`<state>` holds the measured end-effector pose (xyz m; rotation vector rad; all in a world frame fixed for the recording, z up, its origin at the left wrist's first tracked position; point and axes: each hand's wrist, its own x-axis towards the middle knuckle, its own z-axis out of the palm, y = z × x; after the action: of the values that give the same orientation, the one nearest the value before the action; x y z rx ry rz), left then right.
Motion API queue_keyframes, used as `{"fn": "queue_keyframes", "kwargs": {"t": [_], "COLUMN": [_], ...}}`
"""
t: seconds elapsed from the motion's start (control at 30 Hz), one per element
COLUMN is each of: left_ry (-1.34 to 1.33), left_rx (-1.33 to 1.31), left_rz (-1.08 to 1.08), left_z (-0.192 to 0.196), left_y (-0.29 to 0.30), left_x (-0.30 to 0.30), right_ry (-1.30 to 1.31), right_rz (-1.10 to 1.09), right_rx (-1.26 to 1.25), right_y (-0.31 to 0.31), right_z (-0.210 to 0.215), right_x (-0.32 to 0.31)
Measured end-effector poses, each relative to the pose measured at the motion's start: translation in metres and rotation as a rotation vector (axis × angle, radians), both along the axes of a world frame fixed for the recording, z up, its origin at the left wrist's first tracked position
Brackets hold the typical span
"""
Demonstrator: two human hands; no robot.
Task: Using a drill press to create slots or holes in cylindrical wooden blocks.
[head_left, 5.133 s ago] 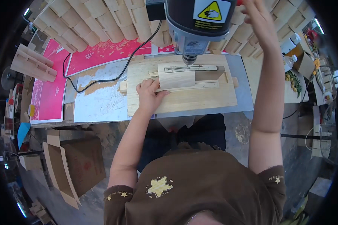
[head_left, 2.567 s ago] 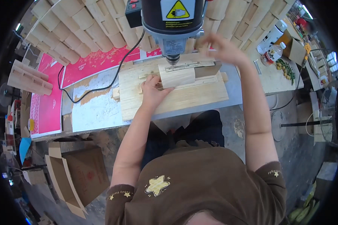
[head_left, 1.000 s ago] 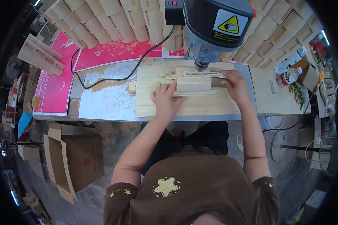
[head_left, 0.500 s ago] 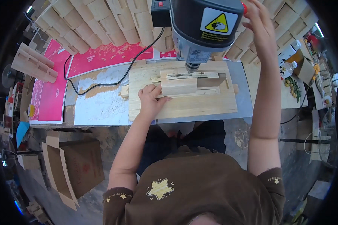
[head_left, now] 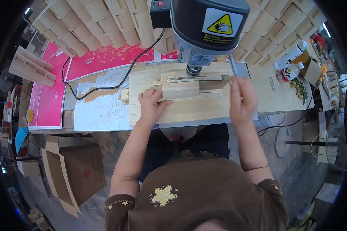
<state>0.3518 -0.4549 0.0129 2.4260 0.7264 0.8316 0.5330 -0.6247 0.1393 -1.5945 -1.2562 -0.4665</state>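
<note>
A pale wooden block [head_left: 180, 89] lies on a wooden board [head_left: 185, 111] under the chuck [head_left: 192, 71] of a grey drill press [head_left: 208, 27]. My left hand [head_left: 152, 104] holds the block's left end, fingers pressed on its edge. At the board's right edge my right hand [head_left: 241, 99] is closed around the lower end of the press's thin metal feed lever [head_left: 232, 64]. A slotted wooden strip [head_left: 196, 78] sits just behind the block, under the chuck.
White sawdust [head_left: 100, 109] and a black cable [head_left: 115, 82] cover the bench to the left. Pink sheets [head_left: 46, 102] lie further left. Wooden pieces [head_left: 104, 19] are stacked along the back. Bottles [head_left: 289, 71] stand on the right, and a cardboard box [head_left: 79, 173] stands on the floor.
My right hand has come down from high beside the press head to the board's right edge, bringing the lever with it. My left hand stays on the block.
</note>
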Motion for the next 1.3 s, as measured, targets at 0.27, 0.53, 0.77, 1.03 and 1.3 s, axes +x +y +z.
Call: {"fn": "queue_keyframes", "kwargs": {"t": [0.27,0.53,0.77,1.03,1.3], "left_ry": [0.011,0.008,0.061,0.009,-0.034], "left_rx": [0.010,0.044,-0.014,0.041,0.025], "left_rz": [0.025,0.040,0.011,0.064,0.054], "left_z": [-0.007,-0.004,-0.003,-0.009,-0.007], "left_y": [0.000,-0.011,-0.022,-0.018,-0.024], "left_x": [-0.001,0.011,0.035,0.024,0.033], "right_ry": [-0.023,-0.003,0.179,0.174,0.012], "right_rz": [0.062,-0.044,-0.035,0.074,0.112], "right_rx": [0.119,0.024,-0.297,-0.140,0.092], "right_y": [0.021,0.049,0.080,0.004,0.022], "right_z": [-0.057,0.099,0.125,0.050,-0.059], "right_x": [0.015,0.039,0.083,0.002,0.016]}}
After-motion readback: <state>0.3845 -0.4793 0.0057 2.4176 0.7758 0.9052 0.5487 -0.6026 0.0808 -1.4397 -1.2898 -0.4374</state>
